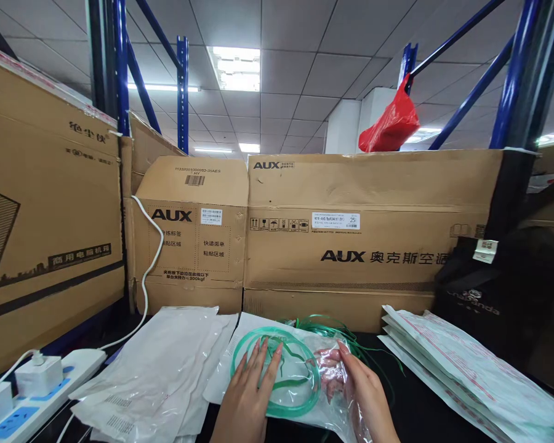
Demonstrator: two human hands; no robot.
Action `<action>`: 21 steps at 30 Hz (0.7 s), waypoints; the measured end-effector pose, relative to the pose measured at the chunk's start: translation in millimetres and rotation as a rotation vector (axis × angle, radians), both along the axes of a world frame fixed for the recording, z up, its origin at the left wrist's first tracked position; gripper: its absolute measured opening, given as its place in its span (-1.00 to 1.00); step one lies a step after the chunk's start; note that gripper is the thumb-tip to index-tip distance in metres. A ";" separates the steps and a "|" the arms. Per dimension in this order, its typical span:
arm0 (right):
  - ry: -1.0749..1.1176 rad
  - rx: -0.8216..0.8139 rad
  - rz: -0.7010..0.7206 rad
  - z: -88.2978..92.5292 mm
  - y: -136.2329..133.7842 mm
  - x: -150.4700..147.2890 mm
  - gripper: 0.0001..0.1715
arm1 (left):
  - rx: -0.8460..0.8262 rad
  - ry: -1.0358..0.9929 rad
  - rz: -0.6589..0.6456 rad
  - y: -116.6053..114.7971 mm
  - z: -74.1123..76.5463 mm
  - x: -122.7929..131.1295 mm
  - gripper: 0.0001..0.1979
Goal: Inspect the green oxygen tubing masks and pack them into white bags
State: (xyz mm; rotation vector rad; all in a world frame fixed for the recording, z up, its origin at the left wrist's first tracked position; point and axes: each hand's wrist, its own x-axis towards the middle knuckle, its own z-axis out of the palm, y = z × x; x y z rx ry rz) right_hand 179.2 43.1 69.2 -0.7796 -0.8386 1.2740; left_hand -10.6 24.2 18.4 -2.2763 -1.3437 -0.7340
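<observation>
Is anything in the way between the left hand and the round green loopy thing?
Nothing big that I can see: the left hand lies with its fingers across the green coil. A see-through layer of the clear bag might be between them, but I can't tell.

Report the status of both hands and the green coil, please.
Left hand spread over green coil. Right hand touching clear bag. Loose green strands behind coil.

A round green coil [300, 408] lies flat, just beside pink pieces [331, 369] in crinkled clear plastic [340, 413].
</observation>
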 end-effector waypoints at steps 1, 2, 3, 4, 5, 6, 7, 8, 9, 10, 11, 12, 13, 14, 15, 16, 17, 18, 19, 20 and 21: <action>0.000 -0.002 0.006 -0.3 0.5 0.3 -0.77 | 0.002 -0.006 0.002 0.2 -0.4 0.1 -0.17; -0.004 -0.004 0.007 -0.4 0.8 0.5 -0.76 | 0.004 -0.013 0.002 0.2 -0.6 0.2 -0.17; -0.013 -0.006 0.002 -0.5 1.0 0.6 -0.75 | 0.006 -0.019 0.000 0.2 -0.7 0.3 -0.17; -0.023 -0.007 -0.006 -0.3 0.9 0.4 -0.74 | 0.007 -0.022 -0.003 0.0 -0.7 0.3 -0.17; -0.034 -0.008 -0.016 0.1 0.4 0.0 -0.72 | 0.005 -0.023 -0.004 -0.1 -0.5 0.3 -0.16; -0.044 -0.009 -0.025 0.7 -0.5 -0.6 -0.71 | 0.001 -0.022 -0.002 -0.3 -0.3 0.1 -0.16; -0.050 -0.009 -0.032 1.4 -1.7 -1.5 -0.71 | -0.002 -0.020 0.000 -0.3 -0.1 -0.1 -0.16; -0.050 -0.008 -0.039 2.1 -3.1 -2.6 -0.71 | -0.003 -0.018 0.001 -0.4 0.0 -0.3 -0.16; -0.044 -0.004 -0.045 2.8 -4.7 -3.8 -0.71 | -0.002 -0.014 0.000 -0.3 -0.1 -0.4 -0.16; -0.033 0.001 -0.050 3.4 -6.2 -4.9 -0.71 | 0.000 -0.010 0.000 -0.3 -0.3 -0.3 -0.16; -0.020 0.006 -0.053 4.0 -7.5 -6.0 -0.72 | 0.003 -0.004 -0.003 -0.2 -0.8 0.0 -0.16; -0.007 0.011 -0.054 4.6 -8.5 -6.9 -0.73 | 0.008 -0.002 -0.003 -0.2 -1.4 0.7 -0.16; -0.001 0.012 -0.053 5.1 -9.3 -7.6 -0.73 | 0.015 -0.007 0.004 -0.2 -2.0 1.6 -0.16; -0.003 0.011 -0.049 5.6 -9.8 -8.1 -0.73 | 0.022 -0.017 0.014 -0.3 -2.6 2.6 -0.16; -0.011 0.009 -0.047 6.1 -10.2 -8.4 -0.72 | 0.032 -0.032 0.024 -0.5 -3.0 3.7 -0.16; -0.019 0.006 -0.049 6.7 -10.6 -8.5 -0.71 | 0.040 -0.048 0.035 -0.7 -3.1 4.5 -0.16; -0.026 0.005 -0.055 7.2 -10.9 -8.6 -0.70 | 0.045 -0.058 0.043 -0.9 -3.0 5.0 -0.16; -0.029 0.004 -0.063 7.8 -11.3 -8.6 -0.70 | 0.043 -0.059 0.045 -1.0 -2.6 5.1 -0.16; -0.029 0.006 -0.069 8.3 -11.7 -8.7 -0.71 | 0.038 -0.047 0.037 -1.0 -2.0 4.6 -0.17; -0.029 0.008 -0.072 8.6 -12.1 -8.8 -0.71 | 0.031 -0.032 0.026 -0.9 -1.4 3.8 -0.18; -0.033 0.012 -0.071 8.8 -12.5 -8.9 -0.72 | 0.026 -0.019 0.015 -0.8 -0.7 2.8 -0.19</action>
